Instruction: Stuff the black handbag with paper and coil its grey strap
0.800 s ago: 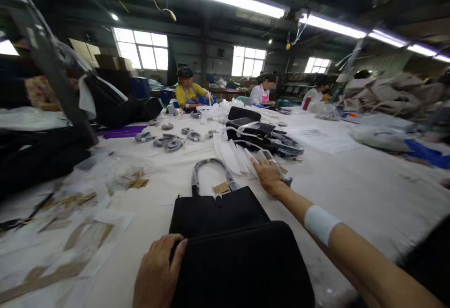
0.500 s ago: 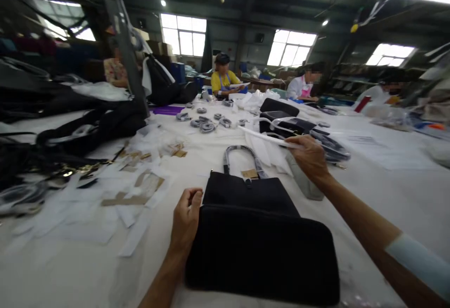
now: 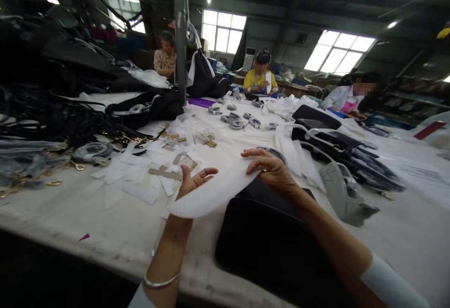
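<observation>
A white, flexible sheet (image 3: pixel 214 194) with a rounded end hangs above the table, pinched at its right end in my right hand (image 3: pixel 274 173). My left hand (image 3: pixel 192 181) is open behind the sheet's left part, thumb and fingers apart. The sheet's near end crosses in front of that wrist; whether it touches the palm I cannot tell. Below and to the right lies a black handbag (image 3: pixel 267 247), its wide flap spread toward me. My right hand and forearm cover part of the bag, and the sheet and hand hide most of its wrapped handle (image 3: pixel 273 152).
White paper scraps (image 3: pixel 140 191) and brown card pieces (image 3: pixel 165 172) litter the left. Black straps (image 3: pixel 70 125) are heaped beyond them, beside a metal post (image 3: pixel 181 45). Wrapped coils (image 3: pixel 237 123) and more black bags (image 3: pixel 337 144) lie farther back. Several co-workers sit across the table.
My right hand has brought the white sheet from the right over the bag. My left hand has left the bag's edge and opened behind the sheet. The view has turned left.
</observation>
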`<act>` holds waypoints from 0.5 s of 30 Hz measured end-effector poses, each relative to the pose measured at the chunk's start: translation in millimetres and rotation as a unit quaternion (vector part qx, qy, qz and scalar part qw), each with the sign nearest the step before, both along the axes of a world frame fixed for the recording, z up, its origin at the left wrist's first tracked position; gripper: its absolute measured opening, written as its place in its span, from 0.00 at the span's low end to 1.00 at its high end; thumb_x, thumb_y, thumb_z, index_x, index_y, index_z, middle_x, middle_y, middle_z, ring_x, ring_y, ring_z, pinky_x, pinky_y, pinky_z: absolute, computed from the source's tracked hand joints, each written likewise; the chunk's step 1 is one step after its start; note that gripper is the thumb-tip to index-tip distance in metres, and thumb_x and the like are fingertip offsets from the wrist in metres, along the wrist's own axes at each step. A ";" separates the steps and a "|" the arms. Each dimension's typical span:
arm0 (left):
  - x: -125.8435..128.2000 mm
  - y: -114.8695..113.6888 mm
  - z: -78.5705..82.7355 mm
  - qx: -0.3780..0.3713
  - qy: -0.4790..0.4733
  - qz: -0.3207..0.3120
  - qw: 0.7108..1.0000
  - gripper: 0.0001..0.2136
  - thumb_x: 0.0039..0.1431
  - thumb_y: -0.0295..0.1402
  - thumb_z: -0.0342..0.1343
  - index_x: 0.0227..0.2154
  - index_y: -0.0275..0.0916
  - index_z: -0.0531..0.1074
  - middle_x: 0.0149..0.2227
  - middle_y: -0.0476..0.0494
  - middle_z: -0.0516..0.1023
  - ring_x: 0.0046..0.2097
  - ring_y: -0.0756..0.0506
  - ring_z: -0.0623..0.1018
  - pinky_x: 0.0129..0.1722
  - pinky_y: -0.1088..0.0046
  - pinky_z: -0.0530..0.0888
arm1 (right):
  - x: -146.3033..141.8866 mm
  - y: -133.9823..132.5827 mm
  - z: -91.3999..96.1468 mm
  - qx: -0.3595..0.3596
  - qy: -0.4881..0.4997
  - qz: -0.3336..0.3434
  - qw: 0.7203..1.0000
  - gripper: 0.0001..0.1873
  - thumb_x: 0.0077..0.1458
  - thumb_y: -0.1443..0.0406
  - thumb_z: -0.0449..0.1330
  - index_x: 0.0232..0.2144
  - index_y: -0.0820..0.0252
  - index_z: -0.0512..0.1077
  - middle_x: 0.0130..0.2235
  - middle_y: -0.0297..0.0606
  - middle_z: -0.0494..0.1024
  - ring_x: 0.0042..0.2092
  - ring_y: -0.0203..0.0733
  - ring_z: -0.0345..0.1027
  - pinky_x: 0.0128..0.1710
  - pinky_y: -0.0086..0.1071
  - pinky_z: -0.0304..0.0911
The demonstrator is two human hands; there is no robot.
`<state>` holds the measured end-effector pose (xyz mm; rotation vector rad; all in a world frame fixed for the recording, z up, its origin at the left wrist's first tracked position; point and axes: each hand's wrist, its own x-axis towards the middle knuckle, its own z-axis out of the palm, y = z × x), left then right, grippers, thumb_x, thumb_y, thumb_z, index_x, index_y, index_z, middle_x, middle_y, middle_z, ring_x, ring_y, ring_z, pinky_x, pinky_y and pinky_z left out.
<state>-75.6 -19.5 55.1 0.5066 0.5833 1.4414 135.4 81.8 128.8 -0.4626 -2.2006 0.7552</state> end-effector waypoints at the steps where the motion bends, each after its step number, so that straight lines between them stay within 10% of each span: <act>1: 1.6 -1.3 1.2 0.006 0.033 -0.026 0.999 0.36 0.43 0.65 0.55 0.40 0.35 0.73 0.34 0.39 0.79 0.31 0.43 0.78 0.29 0.70 0.73 | -3.9 -0.5 -0.7 0.004 -0.008 0.001 1.000 0.21 0.37 0.80 0.50 0.24 0.54 0.75 0.50 0.36 0.75 0.55 0.47 0.65 0.56 0.44 0.59; 5: 13.8 -5.1 7.3 -0.005 0.136 -0.084 0.987 0.28 0.43 0.46 0.68 0.45 0.34 0.72 0.32 0.42 0.79 0.27 0.48 0.76 0.25 0.76 0.70 | -21.1 -2.0 -1.5 0.023 -0.019 -0.045 0.999 0.23 0.46 0.77 0.55 0.41 0.51 0.76 0.57 0.37 0.69 0.57 0.46 0.63 0.55 0.43 0.60; 8: 16.1 0.8 5.7 -0.069 0.118 0.078 0.988 0.21 0.48 0.41 0.65 0.44 0.36 0.72 0.32 0.45 0.79 0.27 0.49 0.75 0.26 0.76 0.71 | -28.4 2.6 -9.1 -0.014 -0.053 -0.124 0.991 0.29 0.51 0.70 0.59 0.56 0.51 0.65 0.56 0.40 0.71 0.54 0.46 0.67 0.50 0.42 0.66; 11: 13.2 11.9 -2.5 -0.120 0.037 0.270 0.955 0.14 0.50 0.34 0.61 0.40 0.37 0.72 0.36 0.46 0.79 0.33 0.49 0.77 0.33 0.76 0.74 | -27.4 7.6 -28.2 0.001 -0.199 -0.085 0.976 0.14 0.57 0.64 0.58 0.46 0.53 0.74 0.46 0.39 0.78 0.50 0.47 0.71 0.53 0.44 0.63; 15: 12.5 20.3 -13.4 -0.119 -0.016 0.326 0.938 0.13 0.46 0.30 0.61 0.37 0.38 0.72 0.35 0.47 0.78 0.35 0.50 0.76 0.33 0.77 0.73 | -21.4 10.7 -57.4 0.080 -0.323 0.029 0.942 0.14 0.65 0.62 0.51 0.36 0.53 0.76 0.40 0.36 0.81 0.52 0.45 0.69 0.61 0.47 0.49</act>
